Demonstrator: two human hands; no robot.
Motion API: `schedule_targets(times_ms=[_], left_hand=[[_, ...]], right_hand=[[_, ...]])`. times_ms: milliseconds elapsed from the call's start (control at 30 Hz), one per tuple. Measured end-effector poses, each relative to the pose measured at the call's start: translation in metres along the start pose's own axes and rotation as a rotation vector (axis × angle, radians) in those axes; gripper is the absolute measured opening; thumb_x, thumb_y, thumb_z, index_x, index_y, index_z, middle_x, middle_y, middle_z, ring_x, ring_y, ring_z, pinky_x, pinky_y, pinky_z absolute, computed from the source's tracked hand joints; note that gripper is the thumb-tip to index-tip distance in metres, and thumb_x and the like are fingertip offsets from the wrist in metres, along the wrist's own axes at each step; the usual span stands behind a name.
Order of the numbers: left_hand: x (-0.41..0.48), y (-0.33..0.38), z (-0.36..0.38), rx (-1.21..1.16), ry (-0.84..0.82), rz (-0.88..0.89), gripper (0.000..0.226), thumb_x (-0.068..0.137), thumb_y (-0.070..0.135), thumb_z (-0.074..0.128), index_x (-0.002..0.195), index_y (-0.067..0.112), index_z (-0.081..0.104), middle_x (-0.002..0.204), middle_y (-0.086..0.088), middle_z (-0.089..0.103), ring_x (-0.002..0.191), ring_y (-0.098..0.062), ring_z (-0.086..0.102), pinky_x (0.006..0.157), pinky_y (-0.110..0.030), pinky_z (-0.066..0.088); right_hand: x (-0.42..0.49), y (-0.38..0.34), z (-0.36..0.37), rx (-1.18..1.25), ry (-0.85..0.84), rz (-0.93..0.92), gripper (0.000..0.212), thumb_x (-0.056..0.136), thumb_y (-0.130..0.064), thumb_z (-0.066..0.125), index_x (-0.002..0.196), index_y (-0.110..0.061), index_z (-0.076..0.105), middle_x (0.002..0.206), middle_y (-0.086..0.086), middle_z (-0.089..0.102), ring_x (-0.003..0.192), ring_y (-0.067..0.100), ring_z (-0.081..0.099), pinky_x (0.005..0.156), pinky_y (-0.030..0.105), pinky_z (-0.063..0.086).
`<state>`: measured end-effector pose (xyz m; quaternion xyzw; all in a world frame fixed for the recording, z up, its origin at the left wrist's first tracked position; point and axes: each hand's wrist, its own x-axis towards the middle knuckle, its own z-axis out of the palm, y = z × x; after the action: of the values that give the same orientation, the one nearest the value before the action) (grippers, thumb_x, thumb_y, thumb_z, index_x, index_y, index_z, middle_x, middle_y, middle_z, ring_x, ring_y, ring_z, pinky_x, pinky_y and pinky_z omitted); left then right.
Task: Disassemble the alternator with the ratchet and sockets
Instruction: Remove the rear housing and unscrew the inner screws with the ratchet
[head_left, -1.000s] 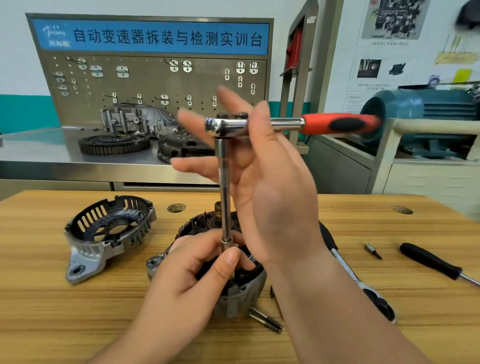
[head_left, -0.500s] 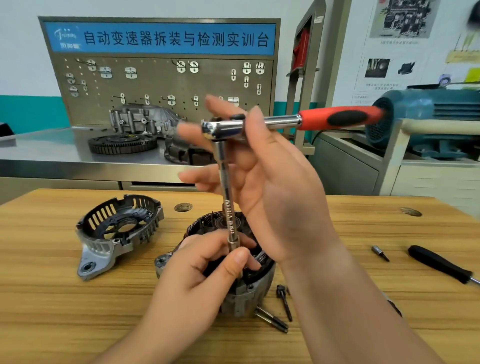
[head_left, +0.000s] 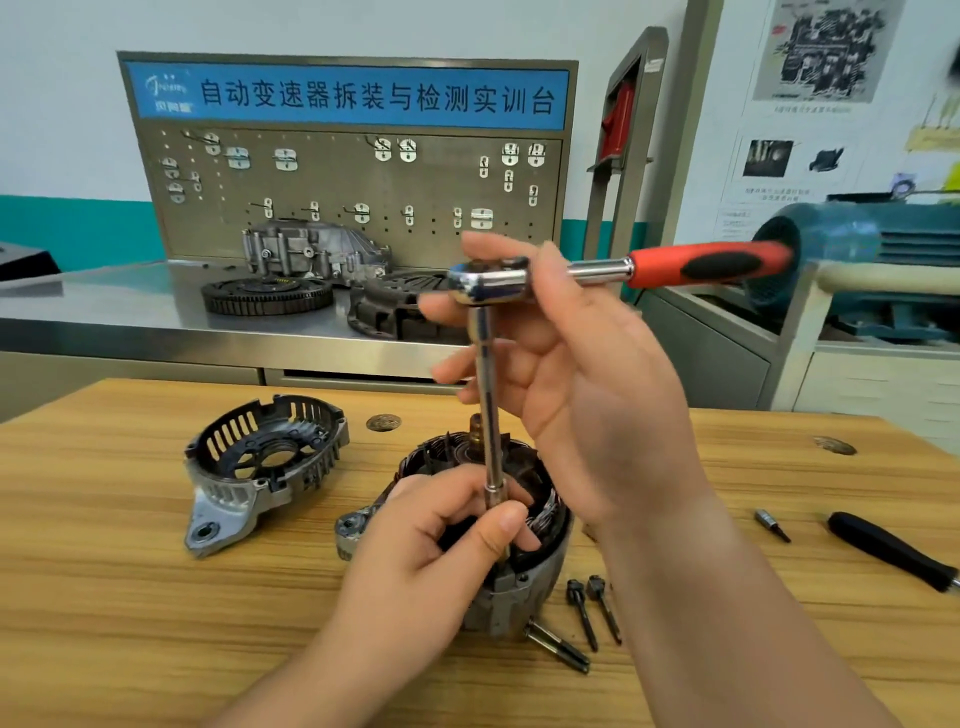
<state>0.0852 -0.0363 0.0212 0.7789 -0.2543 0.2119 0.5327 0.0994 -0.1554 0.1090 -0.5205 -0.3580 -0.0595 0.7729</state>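
The alternator body (head_left: 524, 582) stands upright on the wooden table, its copper windings showing at the top. A chrome extension bar (head_left: 485, 395) rises from it to the ratchet head (head_left: 483, 283), whose red handle (head_left: 711, 265) points right. My left hand (head_left: 441, 545) pinches the bar's lower end just above the alternator, hiding the socket. My right hand (head_left: 587, 405) holds the ratchet head, thumb over its neck and fingers behind it. The removed end cover (head_left: 265, 462) lies to the left.
Three loose bolts (head_left: 582, 613) lie right of the alternator. A small bit (head_left: 771, 525) and a black-handled screwdriver (head_left: 893, 551) rest at the right. Behind the table stand a steel bench (head_left: 104, 312) with gearbox parts and a teal motor (head_left: 857, 249).
Both hands keep their grips on the bar and ratchet. The view has shifted, so the loose bolts beside the alternator now show; the red handle still points right.
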Motion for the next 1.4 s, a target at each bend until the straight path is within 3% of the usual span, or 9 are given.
schedule_targets(times_ms=[133, 267, 367, 500, 633, 767, 1067, 1267, 1400], left_hand=[[0.001, 0.002, -0.001, 0.042, -0.036, 0.014, 0.021, 0.088, 0.048, 0.043, 0.097, 0.042, 0.06, 0.085, 0.025, 0.07, 0.096, -0.005, 0.06, 0.093, -0.045, 0.041], [0.005, 0.0, -0.003, -0.025, -0.075, -0.026, 0.013, 0.087, 0.04, 0.049, 0.094, 0.041, 0.06, 0.082, 0.019, 0.072, 0.091, -0.009, 0.064, 0.093, -0.048, 0.043], [0.005, 0.0, -0.003, -0.079, -0.068, -0.024, 0.012, 0.086, 0.034, 0.051, 0.092, 0.036, 0.062, 0.079, 0.014, 0.072, 0.085, -0.006, 0.067, 0.087, -0.039, 0.048], [0.006, -0.002, -0.004, -0.17, -0.048, -0.057, 0.016, 0.086, 0.027, 0.052, 0.093, 0.036, 0.063, 0.08, 0.008, 0.072, 0.082, -0.008, 0.067, 0.082, -0.036, 0.053], [0.004, -0.002, -0.004, -0.187, -0.024, -0.068, 0.019, 0.093, 0.011, 0.055, 0.084, 0.027, 0.063, 0.074, 0.007, 0.071, 0.076, -0.004, 0.067, 0.073, -0.017, 0.052], [0.002, 0.004, -0.002, -0.225, 0.002, -0.063, 0.021, 0.091, 0.002, 0.053, 0.084, 0.02, 0.061, 0.071, 0.003, 0.07, 0.073, -0.006, 0.067, 0.072, -0.016, 0.052], [0.002, 0.015, -0.001, -0.362, 0.045, -0.008, 0.016, 0.091, -0.001, 0.049, 0.089, 0.009, 0.06, 0.071, 0.0, 0.07, 0.07, -0.006, 0.066, 0.067, -0.013, 0.05], [0.0, 0.021, -0.004, -0.434, 0.182, 0.024, 0.018, 0.081, 0.026, 0.05, 0.086, 0.011, 0.059, 0.07, 0.0, 0.069, 0.069, -0.005, 0.064, 0.068, -0.012, 0.049], [0.001, 0.023, -0.012, -0.48, 0.267, 0.088, 0.011, 0.088, 0.022, 0.054, 0.09, 0.014, 0.06, 0.074, -0.004, 0.07, 0.073, -0.008, 0.065, 0.073, -0.015, 0.05]], right_hand=[[0.003, 0.0, -0.003, 0.019, 0.084, 0.119, 0.051, 0.094, -0.047, 0.039, 0.108, -0.003, 0.061, 0.083, 0.009, 0.074, 0.062, 0.018, 0.067, 0.058, 0.024, 0.053], [0.003, -0.002, -0.003, -0.132, 0.142, 0.163, 0.068, 0.079, -0.057, 0.039, 0.114, -0.002, 0.06, 0.089, 0.01, 0.075, 0.07, 0.02, 0.067, 0.061, 0.027, 0.054], [-0.015, 0.002, -0.007, -0.417, 0.205, 0.094, 0.048, 0.087, -0.061, 0.045, 0.104, -0.021, 0.067, 0.093, -0.001, 0.073, 0.079, 0.015, 0.066, 0.066, 0.03, 0.054], [-0.058, 0.013, -0.017, -0.844, 0.275, -0.007, 0.022, 0.078, -0.052, 0.06, 0.084, -0.032, 0.064, 0.083, -0.01, 0.064, 0.074, 0.005, 0.061, 0.059, 0.014, 0.048], [-0.086, 0.026, -0.023, -1.247, 0.187, 0.157, 0.032, 0.066, -0.067, 0.052, 0.075, -0.037, 0.059, 0.085, -0.02, 0.057, 0.081, 0.001, 0.053, 0.06, 0.015, 0.043], [-0.096, 0.035, -0.019, -1.462, 0.146, 0.249, 0.048, 0.064, -0.078, 0.039, 0.082, -0.037, 0.056, 0.08, -0.02, 0.052, 0.083, -0.003, 0.048, 0.064, 0.017, 0.041], [-0.093, 0.039, -0.005, -1.526, 0.176, 0.243, 0.028, 0.083, -0.058, 0.056, 0.078, -0.032, 0.048, 0.076, -0.018, 0.046, 0.077, 0.004, 0.046, 0.062, 0.024, 0.037], [-0.092, 0.041, -0.006, -1.393, 0.263, 0.183, 0.027, 0.08, -0.05, 0.064, 0.073, -0.026, 0.057, 0.07, -0.014, 0.052, 0.075, 0.002, 0.05, 0.058, 0.017, 0.038], [-0.091, 0.044, -0.007, -1.366, 0.256, 0.148, 0.025, 0.082, -0.047, 0.066, 0.071, -0.028, 0.054, 0.07, -0.014, 0.05, 0.077, 0.002, 0.048, 0.061, 0.015, 0.037]])
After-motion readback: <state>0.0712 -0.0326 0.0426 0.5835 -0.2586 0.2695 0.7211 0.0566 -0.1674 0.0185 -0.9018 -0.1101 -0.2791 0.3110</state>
